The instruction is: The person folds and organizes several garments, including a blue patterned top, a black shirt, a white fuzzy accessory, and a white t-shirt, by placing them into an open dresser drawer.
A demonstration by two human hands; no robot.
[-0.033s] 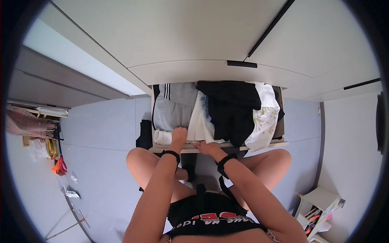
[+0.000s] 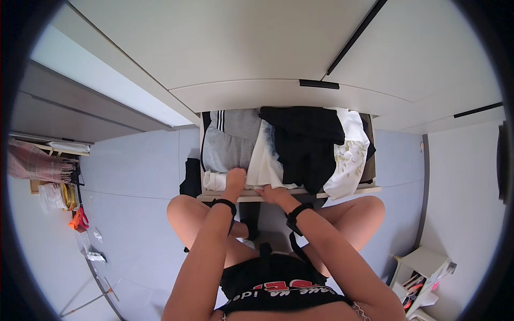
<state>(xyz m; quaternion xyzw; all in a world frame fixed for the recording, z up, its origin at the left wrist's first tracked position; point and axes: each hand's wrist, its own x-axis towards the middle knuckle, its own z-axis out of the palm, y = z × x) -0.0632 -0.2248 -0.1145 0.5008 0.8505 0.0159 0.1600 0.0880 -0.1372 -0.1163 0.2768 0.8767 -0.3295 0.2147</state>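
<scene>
An open drawer [image 2: 251, 197] in front of me is packed with clothes. On its left lies a grey garment [image 2: 230, 144] with dark stripes, and a rolled white cloth [image 2: 215, 181] sits at its front. My left hand [image 2: 235, 179] is closed, its fingertips tucked down among the clothes between the white cloth and a cream garment [image 2: 263, 166]; what it grips is hidden. At the front hem of the cream garment, my right hand [image 2: 272, 193] pinches the fabric near the drawer's front edge. A black garment [image 2: 302, 142] overlaps the cream one, beside a white patterned garment [image 2: 350, 155].
Pale cabinet fronts [image 2: 241, 48] with black handles [image 2: 319, 84] rise beyond the drawer. A black cloth [image 2: 191, 177] lies on the floor [image 2: 128, 160] at left. Red-handled scissors [image 2: 80, 219] hang by the left wall. A small white shelf unit [image 2: 423, 265] stands at lower right.
</scene>
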